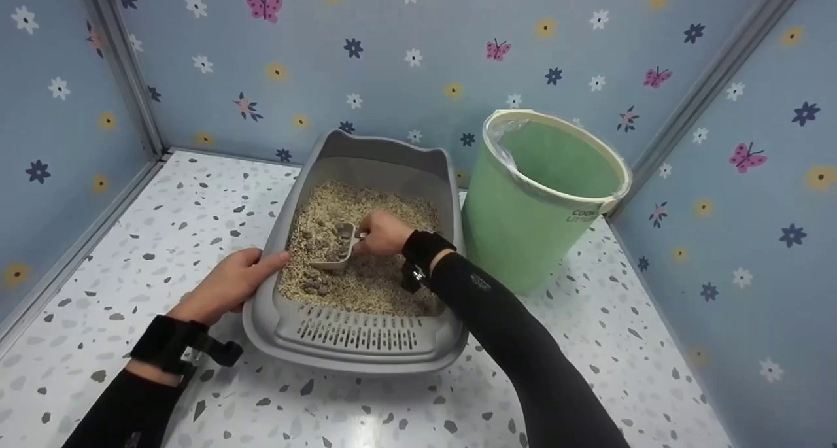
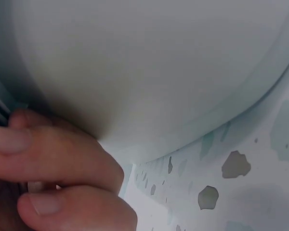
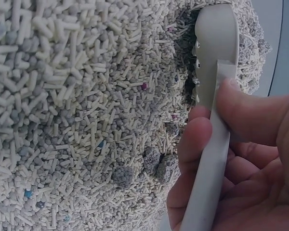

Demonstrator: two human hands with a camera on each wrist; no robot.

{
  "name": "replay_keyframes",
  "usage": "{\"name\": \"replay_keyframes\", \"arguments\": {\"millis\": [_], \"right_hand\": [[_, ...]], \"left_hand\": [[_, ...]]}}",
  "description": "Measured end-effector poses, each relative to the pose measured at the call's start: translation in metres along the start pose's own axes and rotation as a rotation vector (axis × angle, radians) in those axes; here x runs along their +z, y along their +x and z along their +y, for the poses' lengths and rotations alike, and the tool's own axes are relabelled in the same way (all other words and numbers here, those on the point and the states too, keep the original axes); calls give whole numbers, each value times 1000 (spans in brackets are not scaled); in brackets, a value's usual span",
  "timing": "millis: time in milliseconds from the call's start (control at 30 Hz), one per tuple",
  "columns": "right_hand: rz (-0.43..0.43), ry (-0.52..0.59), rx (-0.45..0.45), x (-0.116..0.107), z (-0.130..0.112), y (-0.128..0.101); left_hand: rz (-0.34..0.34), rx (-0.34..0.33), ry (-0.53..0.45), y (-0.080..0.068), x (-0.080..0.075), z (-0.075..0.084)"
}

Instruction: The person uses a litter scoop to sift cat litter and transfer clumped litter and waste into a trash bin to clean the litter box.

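Note:
A grey litter box (image 1: 353, 361) stands on the speckled floor, filled with pale pellet litter (image 1: 373, 297). My left hand (image 1: 229, 281) grips its left rim, thumb over the top and fingers (image 2: 62, 161) curled beneath. Inside the box, my right hand (image 1: 387, 233) holds a litter scoop (image 1: 332, 263) by its handle. In the right wrist view the thumb presses along the handle and the scoop's slotted head (image 3: 216, 33) is tipped on edge in the litter. Grey clumps (image 1: 315, 283) lie around the scoop, and several more clumps (image 3: 123, 176) show below it.
Close to the box's right side stands a tall green bin (image 1: 516, 245) with a clear liner over its cream rim. Flowered blue panels (image 1: 405, 62) wall the space at the back and both sides. A slotted ledge (image 1: 356, 329) forms the box's near end.

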State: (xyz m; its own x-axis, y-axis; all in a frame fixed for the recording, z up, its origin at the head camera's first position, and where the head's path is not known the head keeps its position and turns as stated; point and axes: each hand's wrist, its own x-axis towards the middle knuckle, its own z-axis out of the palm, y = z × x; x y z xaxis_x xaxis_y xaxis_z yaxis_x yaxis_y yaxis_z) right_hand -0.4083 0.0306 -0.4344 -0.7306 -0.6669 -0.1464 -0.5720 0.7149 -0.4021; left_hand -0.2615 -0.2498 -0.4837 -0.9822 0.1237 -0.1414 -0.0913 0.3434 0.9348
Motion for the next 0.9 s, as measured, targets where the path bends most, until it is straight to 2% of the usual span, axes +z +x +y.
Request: {"name": "replay_keyframes", "arguments": {"millis": [233, 500, 667, 900], "right_hand": [[26, -1, -6, 0, 1, -1], [37, 90, 1, -1, 1, -4], [46, 90, -15, -1, 2, -3], [54, 163, 29, -2, 0, -6]], "left_hand": [[-12, -10, 8, -1, -1, 1], [-8, -6, 1, -1, -1, 0], [-7, -1, 9, -1, -1, -1], [-4, 5, -21, 0, 0, -1]]}}
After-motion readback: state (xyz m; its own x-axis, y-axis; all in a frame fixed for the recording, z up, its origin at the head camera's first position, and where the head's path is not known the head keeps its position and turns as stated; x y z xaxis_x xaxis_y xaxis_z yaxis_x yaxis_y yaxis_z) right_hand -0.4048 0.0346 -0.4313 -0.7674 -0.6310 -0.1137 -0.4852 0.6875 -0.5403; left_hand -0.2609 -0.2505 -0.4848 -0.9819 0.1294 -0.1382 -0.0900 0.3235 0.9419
